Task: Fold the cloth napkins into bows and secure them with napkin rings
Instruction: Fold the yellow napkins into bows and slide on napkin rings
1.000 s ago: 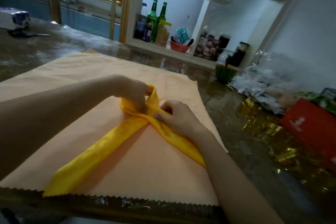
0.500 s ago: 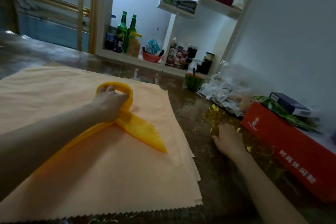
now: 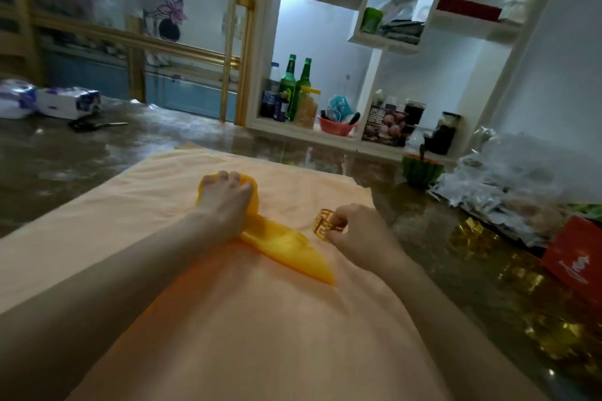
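Note:
A yellow napkin (image 3: 286, 249), folded into a loop with crossed tails, lies on a stack of peach cloths (image 3: 254, 335). My left hand (image 3: 228, 202) presses down on the crossing, fingers spread over the loop, and my forearm hides one tail. The other tail points toward the lower right. My right hand (image 3: 358, 234) pinches a gold openwork napkin ring (image 3: 325, 224) just right of the napkin, over the peach cloth.
More gold napkin rings (image 3: 488, 247) lie scattered on the glossy table at the right, beside a red box (image 3: 573, 254) and crumpled plastic bags (image 3: 508, 179). A green melon-shaped cup (image 3: 422, 171) stands behind. Shelves with bottles (image 3: 294, 88) back the table; tissue packs (image 3: 65, 102) sit far left.
My right hand has come back from the pile of rings at the right with a gold ring pinched in it. The left hand stays on the napkin's crossing. The camera has tilted up.

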Demonstrator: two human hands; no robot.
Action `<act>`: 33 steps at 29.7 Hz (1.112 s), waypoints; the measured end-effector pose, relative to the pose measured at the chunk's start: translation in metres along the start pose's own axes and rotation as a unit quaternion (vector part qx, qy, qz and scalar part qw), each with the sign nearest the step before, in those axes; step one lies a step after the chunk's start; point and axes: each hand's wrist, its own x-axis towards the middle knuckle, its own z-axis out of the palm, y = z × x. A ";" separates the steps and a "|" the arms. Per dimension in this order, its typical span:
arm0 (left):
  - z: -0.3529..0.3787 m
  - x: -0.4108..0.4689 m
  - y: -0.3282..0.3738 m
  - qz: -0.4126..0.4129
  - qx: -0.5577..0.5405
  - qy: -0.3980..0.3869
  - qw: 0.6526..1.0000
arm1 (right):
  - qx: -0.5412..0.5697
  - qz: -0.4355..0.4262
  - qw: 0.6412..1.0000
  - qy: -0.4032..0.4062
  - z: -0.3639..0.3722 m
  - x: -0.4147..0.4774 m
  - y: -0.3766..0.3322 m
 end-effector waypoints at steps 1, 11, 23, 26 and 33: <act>-0.004 -0.005 0.006 0.012 0.026 0.022 0.999 | 0.010 -0.005 1.000 0.000 0.007 0.001 -0.005; 0.021 -0.012 0.034 0.106 -0.145 -0.075 0.981 | 0.184 0.042 0.980 -0.061 0.014 -0.015 0.003; 0.043 -0.017 0.029 0.017 -0.425 0.007 0.905 | 0.150 0.020 0.967 -0.203 0.004 0.010 -0.025; 0.044 -0.019 0.028 0.021 -0.437 0.019 0.899 | 0.133 0.005 0.963 -0.234 0.005 0.013 -0.027; 0.042 -0.022 0.028 0.034 -0.449 0.040 0.892 | 0.150 -0.023 0.975 -0.161 0.014 0.004 -0.019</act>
